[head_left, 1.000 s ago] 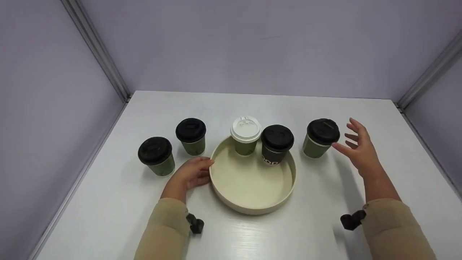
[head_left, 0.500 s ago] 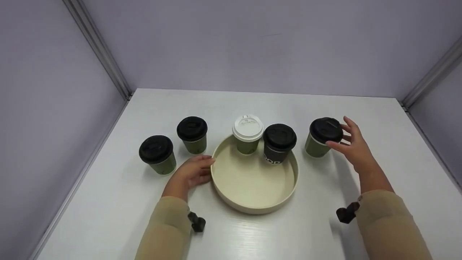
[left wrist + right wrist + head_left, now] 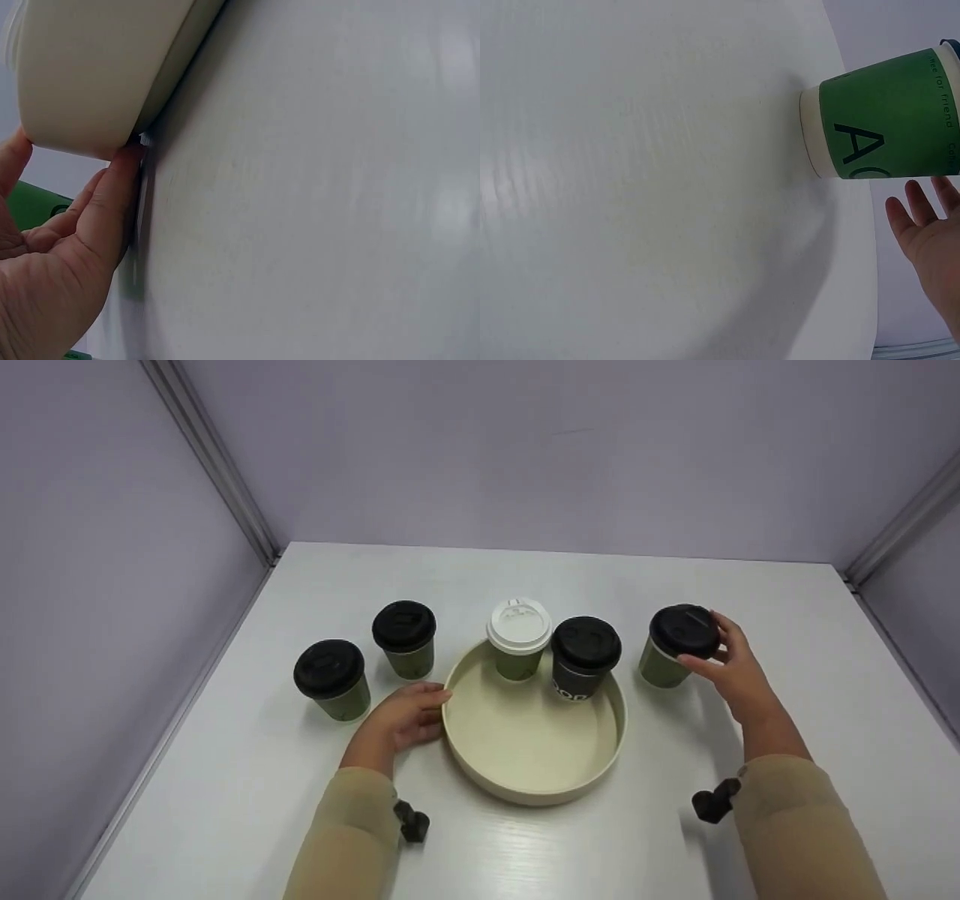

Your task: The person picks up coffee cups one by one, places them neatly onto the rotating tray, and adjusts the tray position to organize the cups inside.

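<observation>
A: What is the left hand point(image 3: 401, 720) doing?
B: It touches the left side of a cream, round, shallow tray point(image 3: 534, 750), its fingertips point(image 3: 121, 166) reaching the outer wall and down by the base. I can't tell whether they pinch the wall or merely press on it.
A: And the right hand point(image 3: 739, 671)?
B: That one is off to the tray's right, at a green paper cup with a black lid point(image 3: 664, 664), which stands upright there. From above, the thumb lies in front, just under the lid, and a finger reaches behind. The right wrist view shows three fingers point(image 3: 919, 202) spread, just beside the cup. Whether the hand pinches it, I can't tell.
A: What's in the tray?
B: Two upright cups by its far wall: a green paper cup with a white lid point(image 3: 517, 661) and, right beside it, a dark grey cup with a black lid and white lettering point(image 3: 579, 679).
A: And to the tray's left?
B: A second black-lidded green cup point(image 3: 411, 660) near its far left, and a third black-lidded green cup point(image 3: 346, 703) farther out. Everything is on a white table point(image 3: 517, 851).
</observation>
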### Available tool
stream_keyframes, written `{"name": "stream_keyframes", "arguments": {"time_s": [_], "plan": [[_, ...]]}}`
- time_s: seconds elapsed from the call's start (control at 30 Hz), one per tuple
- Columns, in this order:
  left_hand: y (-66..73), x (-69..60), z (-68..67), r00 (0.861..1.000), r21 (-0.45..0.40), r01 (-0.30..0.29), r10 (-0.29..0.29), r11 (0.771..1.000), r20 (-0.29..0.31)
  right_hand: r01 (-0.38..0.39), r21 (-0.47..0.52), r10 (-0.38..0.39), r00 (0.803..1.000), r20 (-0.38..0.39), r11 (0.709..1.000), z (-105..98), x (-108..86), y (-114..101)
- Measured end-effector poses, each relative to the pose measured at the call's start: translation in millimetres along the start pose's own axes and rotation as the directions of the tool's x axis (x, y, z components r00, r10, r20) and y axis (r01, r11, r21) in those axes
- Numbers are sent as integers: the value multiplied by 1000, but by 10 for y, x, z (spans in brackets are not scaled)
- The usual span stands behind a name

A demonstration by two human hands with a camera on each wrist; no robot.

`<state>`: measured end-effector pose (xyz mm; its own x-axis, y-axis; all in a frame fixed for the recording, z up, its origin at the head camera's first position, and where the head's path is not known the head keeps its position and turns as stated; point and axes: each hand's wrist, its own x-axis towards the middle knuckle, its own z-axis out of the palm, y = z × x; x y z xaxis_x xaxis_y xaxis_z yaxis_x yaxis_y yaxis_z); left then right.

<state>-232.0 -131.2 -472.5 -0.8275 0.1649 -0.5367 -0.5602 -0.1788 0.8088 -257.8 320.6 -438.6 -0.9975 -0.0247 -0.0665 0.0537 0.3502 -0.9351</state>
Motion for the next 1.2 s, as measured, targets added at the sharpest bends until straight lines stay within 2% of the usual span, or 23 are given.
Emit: {"name": "stream_keyframes", "arguments": {"time_s": [0.2, 0.53, 0.8, 1.2], "plan": [[-13, -4, -6, 1000, 11, -5, 5, 1000, -1, 4, 74, -5, 1000, 1, 997, 14, 10, 5], [-6, -31, 3, 1000, 22, -12, 11, 1000, 3, 59, 64, -57, 998, -34, 996, 72, 41, 35], [-3, -30, 2, 1000, 31, -11, 11, 999, 14, 21, 1, -20, 997, -69, 1000, 92, 46, 55], [-5, -9, -8, 1000, -9, 11, -11, 1000, 12, 68, 4, -66, 987, -146, 998, 127, 60, 89]]}}
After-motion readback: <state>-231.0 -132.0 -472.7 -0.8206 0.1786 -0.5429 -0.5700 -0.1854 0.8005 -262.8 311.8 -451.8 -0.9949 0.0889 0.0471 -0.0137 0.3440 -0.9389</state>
